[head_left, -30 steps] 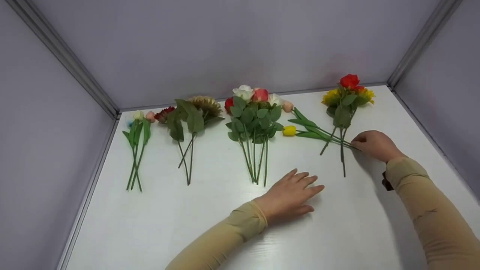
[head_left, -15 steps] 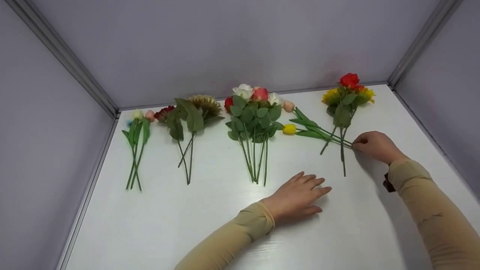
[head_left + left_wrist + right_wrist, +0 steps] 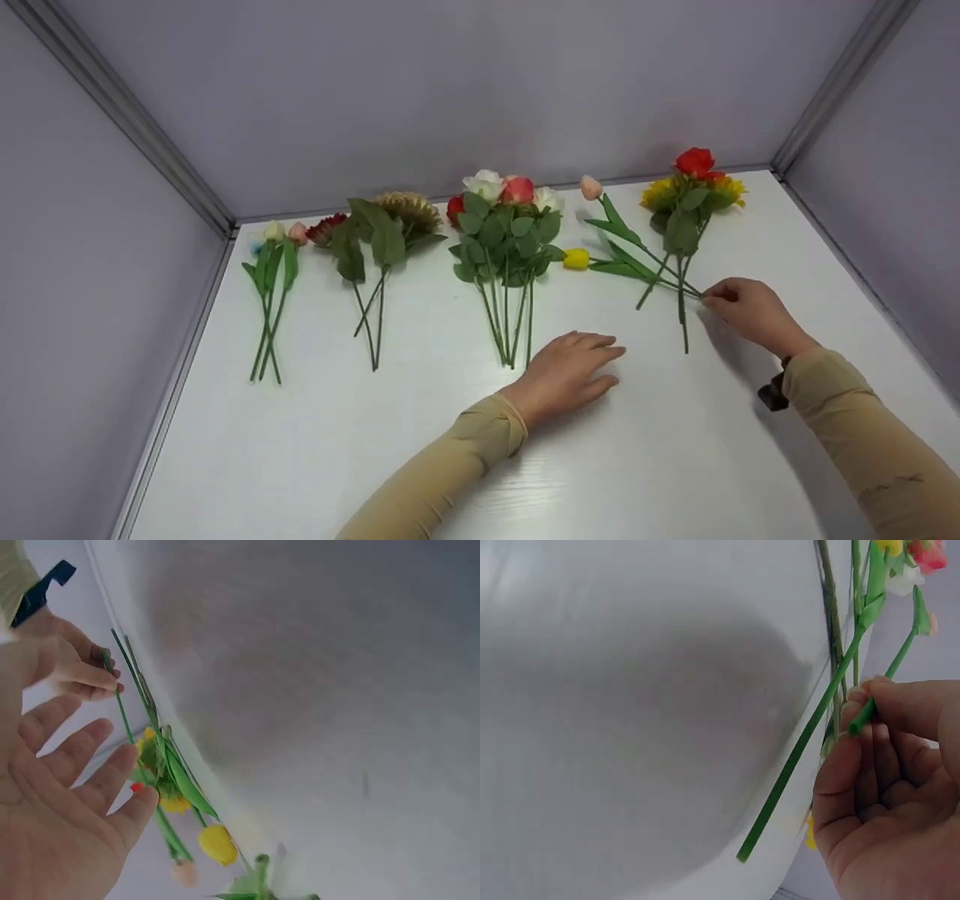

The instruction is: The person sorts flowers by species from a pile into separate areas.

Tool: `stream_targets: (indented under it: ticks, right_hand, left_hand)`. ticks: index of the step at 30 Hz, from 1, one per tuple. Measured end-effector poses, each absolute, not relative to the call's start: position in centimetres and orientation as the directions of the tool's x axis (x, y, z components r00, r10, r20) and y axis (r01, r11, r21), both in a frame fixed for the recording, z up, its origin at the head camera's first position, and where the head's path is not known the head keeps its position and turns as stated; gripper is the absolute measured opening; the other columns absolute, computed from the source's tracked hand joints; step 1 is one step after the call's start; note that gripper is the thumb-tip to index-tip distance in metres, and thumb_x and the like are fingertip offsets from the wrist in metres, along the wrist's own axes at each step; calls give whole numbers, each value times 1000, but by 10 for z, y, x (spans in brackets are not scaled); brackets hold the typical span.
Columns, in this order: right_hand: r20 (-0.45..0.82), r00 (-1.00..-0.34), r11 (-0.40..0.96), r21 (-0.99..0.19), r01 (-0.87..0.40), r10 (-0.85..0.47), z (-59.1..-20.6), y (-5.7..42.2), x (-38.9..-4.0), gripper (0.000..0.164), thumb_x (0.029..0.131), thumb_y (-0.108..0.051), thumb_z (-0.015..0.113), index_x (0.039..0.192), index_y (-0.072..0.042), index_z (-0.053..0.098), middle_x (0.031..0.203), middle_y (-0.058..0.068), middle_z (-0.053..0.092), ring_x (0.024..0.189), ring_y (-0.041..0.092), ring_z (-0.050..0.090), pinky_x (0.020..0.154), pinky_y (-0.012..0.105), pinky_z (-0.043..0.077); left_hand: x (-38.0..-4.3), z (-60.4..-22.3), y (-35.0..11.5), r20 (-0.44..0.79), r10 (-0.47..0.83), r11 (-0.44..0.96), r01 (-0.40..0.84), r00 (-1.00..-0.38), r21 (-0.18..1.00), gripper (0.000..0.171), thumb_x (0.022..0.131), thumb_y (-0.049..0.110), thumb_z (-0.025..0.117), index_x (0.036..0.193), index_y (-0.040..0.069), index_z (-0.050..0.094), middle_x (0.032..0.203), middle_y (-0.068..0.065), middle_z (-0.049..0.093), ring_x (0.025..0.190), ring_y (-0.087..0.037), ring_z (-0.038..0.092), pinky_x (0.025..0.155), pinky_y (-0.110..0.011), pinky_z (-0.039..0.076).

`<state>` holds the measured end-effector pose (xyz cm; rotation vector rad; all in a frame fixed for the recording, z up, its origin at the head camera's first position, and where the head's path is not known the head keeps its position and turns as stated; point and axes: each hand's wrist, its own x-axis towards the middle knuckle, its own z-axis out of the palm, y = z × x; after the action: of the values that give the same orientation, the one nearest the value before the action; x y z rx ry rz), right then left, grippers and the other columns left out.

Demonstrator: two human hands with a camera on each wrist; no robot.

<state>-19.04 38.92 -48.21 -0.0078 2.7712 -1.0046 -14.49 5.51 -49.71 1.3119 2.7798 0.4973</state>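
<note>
Between thumb and fingertips my right hand pinches the stem end of a pink tulip. In the right wrist view that green stem shows in the fingers, while a second stem lies free beside them. A yellow tulip points left, its stem crossing under or over the stems of a bunch with a red rose and yellow sunflowers; which, I cannot tell. My left hand, fingers extended and holding nothing, hovers over or rests on the table, below the middle bunch.
Along the back of the white table lie a rose bunch, a bunch with dark red and tan blooms, and several small tulips at left. Grey panels wall in the back and sides.
The pink tulip's head has swung up and right, away from the roses, as my right hand moved slightly down. The yellow tulip stayed nearly put. My left hand moved right, then back left.
</note>
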Motion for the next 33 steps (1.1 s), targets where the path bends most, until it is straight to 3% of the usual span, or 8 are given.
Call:
stream_targets:
  ticks: [5,8,11,15,19,26,33]
  right_hand:
    - [-226,-972,633,-762,136,-62,-483,347,-181,47,104,-41,60,129,-1,64,117,18,65,98,27,58,75,34,51]
    - [-233,-969,515,-842,162,-77,-485,311,-173,49,101,-41,65,129,-1,65,117,19,66,102,30,61,81,37,54]
    - [-234,-968,393,-902,180,-93,-489,273,-163,49,100,-39,69,128,1,66,116,22,66,103,34,62,86,40,55]
    - [-244,-963,259,-943,210,-110,-496,231,-152,47,98,-35,72,125,4,66,115,23,66,99,30,62,87,40,55]
    - [-254,-961,177,-957,232,-112,-503,200,-144,41,98,-29,73,121,4,68,112,23,66,93,25,61,84,36,55]
    - [-266,-959,130,-959,252,-103,-509,169,-140,33,97,-22,74,118,3,70,107,21,69,90,24,63,81,37,56]
    - [-267,-960,92,-961,259,-88,-510,155,-139,28,96,-18,75,115,1,72,105,19,69,88,23,64,79,36,56]
  left_hand:
    - [-158,-490,37,111,537,580,461,-837,672,34,106,30,58,136,16,67,135,4,65,127,-13,58,107,-28,45]
    - [-167,-484,26,53,379,439,230,-924,869,33,106,32,59,134,16,69,129,6,68,120,-10,61,102,-29,48]
    - [-176,-477,16,18,252,233,78,-968,969,34,105,34,61,133,16,69,123,6,69,113,-10,63,98,-31,51]
    - [-184,-473,6,-4,143,24,0,-990,1000,35,103,34,65,132,15,68,118,2,69,109,-17,66,95,-33,54]
    - [-186,-473,0,-28,91,-76,-35,-995,997,37,101,28,69,130,6,66,115,-3,70,108,-25,68,92,-33,56]
    - [-188,-477,-10,-39,11,-128,-40,-999,991,29,97,15,73,120,-1,67,105,-10,71,96,-22,71,83,-34,60]
    - [-187,-478,-15,-51,11,-161,-52,-999,986,34,96,11,73,123,-7,64,105,-13,69,96,-25,70,82,-36,61]
